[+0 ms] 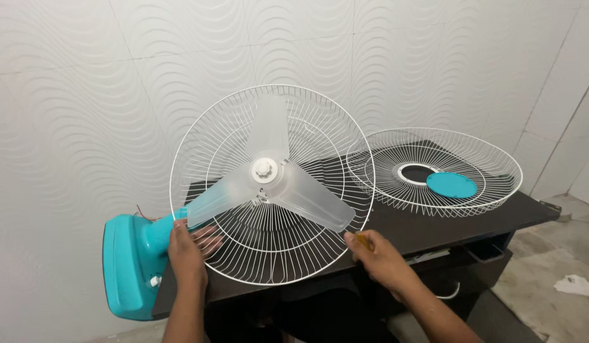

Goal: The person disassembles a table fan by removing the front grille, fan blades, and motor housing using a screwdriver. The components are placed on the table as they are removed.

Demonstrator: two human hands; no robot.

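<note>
The left hand (187, 249) gripped the fan's (269, 184) white wire guard beside its translucent three-blade rotor, while the right hand (377, 254) pinched a small orange tool (363, 240) at the guard's rim.

Two wire grilles (272, 184) (434, 171), three blades (269, 171), one teal cap (451, 185).

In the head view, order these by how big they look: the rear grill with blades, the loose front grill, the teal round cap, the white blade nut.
1. rear grill, though nearer the camera
2. loose front grill
3. teal round cap
4. white blade nut
</note>
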